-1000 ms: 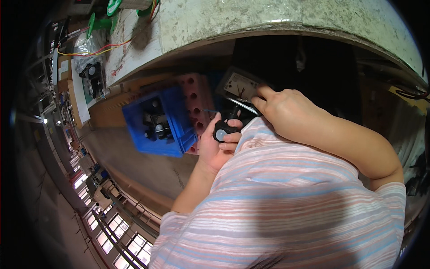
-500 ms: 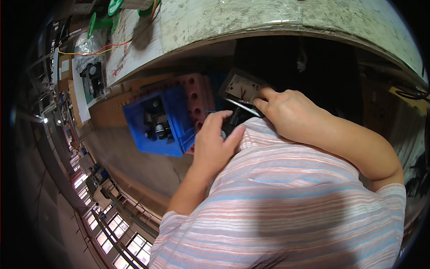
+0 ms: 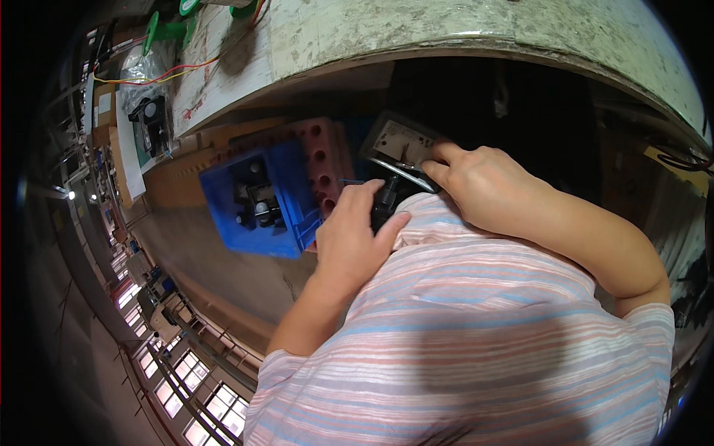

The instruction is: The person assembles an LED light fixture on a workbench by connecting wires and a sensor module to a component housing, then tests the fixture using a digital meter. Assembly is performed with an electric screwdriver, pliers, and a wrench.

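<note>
In front of my body a rectangular panel (image 3: 403, 143) tilts away from me. It has a pale plate, small dark holes or screws and a few thin wires, inside a translucent rim. A shiny metal strip (image 3: 403, 174) runs along its near edge. My right hand (image 3: 487, 178) pinches the panel's right corner, thumb near the strip. Below the strip sits a black jointed fitting (image 3: 387, 196); whether it is fixed to the panel is hidden. My left hand (image 3: 348, 234) curls around this fitting, fingers on its far side and thumb nearer my shirt.
To the left a blue bin (image 3: 291, 195) holds several black parts with round silvery pieces. Behind it stands a pink block (image 3: 340, 160) with round holes. The worn bench top (image 3: 416, 24) overhangs ahead. Another black part (image 3: 153, 119), wires and green spools (image 3: 169, 31) lie on its left side.
My left hand has shifted very slightly around the black fitting, and its thumb sits a little lower. The right hand keeps its pinch. The whole view has swung a little.
</note>
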A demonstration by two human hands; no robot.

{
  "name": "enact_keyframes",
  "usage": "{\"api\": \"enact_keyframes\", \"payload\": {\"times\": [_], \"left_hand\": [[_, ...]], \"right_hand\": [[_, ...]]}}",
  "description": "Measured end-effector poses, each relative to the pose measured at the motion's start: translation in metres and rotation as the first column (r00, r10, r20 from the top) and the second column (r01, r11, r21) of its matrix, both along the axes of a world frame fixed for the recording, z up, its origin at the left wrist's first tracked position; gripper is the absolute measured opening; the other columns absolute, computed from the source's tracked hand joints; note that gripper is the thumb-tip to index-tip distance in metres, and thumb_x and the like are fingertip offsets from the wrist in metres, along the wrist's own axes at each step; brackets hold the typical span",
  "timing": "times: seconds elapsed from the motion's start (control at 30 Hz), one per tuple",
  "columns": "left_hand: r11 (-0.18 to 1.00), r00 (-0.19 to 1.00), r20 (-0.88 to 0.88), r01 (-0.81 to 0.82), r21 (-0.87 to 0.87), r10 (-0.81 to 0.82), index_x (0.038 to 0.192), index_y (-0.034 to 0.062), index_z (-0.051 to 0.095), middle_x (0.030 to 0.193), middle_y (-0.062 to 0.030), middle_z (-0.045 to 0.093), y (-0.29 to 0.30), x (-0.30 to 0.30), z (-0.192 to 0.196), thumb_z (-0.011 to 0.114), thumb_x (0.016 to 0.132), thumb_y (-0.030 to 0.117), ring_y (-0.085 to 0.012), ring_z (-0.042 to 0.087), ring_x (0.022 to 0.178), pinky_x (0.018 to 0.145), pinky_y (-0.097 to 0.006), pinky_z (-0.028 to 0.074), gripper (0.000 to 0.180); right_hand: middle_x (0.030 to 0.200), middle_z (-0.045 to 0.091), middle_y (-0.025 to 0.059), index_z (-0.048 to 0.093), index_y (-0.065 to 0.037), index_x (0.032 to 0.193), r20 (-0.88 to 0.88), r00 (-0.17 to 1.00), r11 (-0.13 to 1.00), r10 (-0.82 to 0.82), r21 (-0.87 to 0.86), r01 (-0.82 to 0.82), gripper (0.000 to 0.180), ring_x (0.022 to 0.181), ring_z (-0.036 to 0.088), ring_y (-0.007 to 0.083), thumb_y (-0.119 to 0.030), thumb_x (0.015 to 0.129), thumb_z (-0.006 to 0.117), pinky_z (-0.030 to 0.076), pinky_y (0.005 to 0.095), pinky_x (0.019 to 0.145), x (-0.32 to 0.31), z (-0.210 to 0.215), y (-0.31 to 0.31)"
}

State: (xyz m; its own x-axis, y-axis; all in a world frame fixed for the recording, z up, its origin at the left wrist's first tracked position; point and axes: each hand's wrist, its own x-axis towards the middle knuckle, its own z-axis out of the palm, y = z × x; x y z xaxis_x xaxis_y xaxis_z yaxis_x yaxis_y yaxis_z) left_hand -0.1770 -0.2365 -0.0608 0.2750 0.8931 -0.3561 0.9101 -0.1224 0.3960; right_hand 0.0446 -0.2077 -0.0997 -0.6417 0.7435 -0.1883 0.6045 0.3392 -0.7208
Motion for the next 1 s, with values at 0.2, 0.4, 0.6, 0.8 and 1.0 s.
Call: {"api": "enact_keyframes", "payload": {"times": [0.2,0.4,0.6,0.8,1.0], "left_hand": [[0.917,0.880,0.335,-0.227,-0.329,0.338,0.114,0.0012,0.059,0.096,-0.0113,0.065,-0.004,-0.020,-0.034,0.060,0.096,0.030,-0.0252,0.065,0.080,0.062,-0.032,0.050,0.034],[0.145,-0.080,0.135,0.140,-0.979,0.988,0.114,0.0009,0.056,0.092,-0.0104,0.061,0.005,-0.030,-0.040,0.051,0.100,0.035,-0.0192,0.058,0.070,0.048,-0.026,0.044,0.037],[0.994,0.985,0.140,-0.089,-0.068,0.098,0.125,0.0017,0.053,0.114,-0.0131,0.062,0.004,-0.014,-0.008,0.075,0.082,0.020,-0.0264,0.063,0.099,0.082,-0.038,0.052,0.052],[0.980,0.980,0.106,-0.154,-0.123,0.167,0.124,0.0014,0.055,0.103,-0.0091,0.064,0.000,-0.010,-0.012,0.070,0.087,0.019,-0.0178,0.063,0.076,0.063,-0.031,0.050,0.044],[0.059,0.109,0.068,0.085,-0.995,0.992,0.127,-0.0006,0.054,0.091,-0.0112,0.065,0.014,-0.048,-0.045,0.049,0.101,0.034,-0.0098,0.056,0.060,0.043,-0.021,0.044,0.043]], "right_hand": [[0.105,0.062,0.0202,0.067,0.004,0.108,0.031,0.999,0.999,0.014,-0.042,-0.013,0.028,0.083,0.070,0.0349,-0.005,0.082,0.062,0.058,0.0398,0.074,0.000,0.003,0.000],[0.106,0.062,0.0196,0.067,0.002,0.109,0.080,0.996,0.999,0.028,-0.048,-0.025,0.029,0.082,0.070,0.0348,-0.005,0.081,0.062,0.058,0.0400,0.075,-0.001,0.004,0.001],[0.105,0.062,0.0197,0.068,0.002,0.109,0.004,1.000,0.999,-0.018,-0.039,0.018,0.029,0.083,0.070,0.0350,-0.005,0.081,0.062,0.058,0.0410,0.076,0.001,0.002,0.001],[0.105,0.063,0.0210,0.069,0.002,0.108,0.003,1.000,1.000,-0.017,-0.021,0.017,0.028,0.083,0.070,0.0351,-0.006,0.083,0.060,0.057,0.0413,0.076,0.000,0.002,0.000],[0.111,0.062,0.0205,0.066,0.001,0.116,-0.023,1.000,1.000,-0.009,-0.028,0.008,0.036,0.077,0.069,0.0369,-0.007,0.081,0.065,0.058,0.0427,0.070,0.003,-0.001,0.001]]}}
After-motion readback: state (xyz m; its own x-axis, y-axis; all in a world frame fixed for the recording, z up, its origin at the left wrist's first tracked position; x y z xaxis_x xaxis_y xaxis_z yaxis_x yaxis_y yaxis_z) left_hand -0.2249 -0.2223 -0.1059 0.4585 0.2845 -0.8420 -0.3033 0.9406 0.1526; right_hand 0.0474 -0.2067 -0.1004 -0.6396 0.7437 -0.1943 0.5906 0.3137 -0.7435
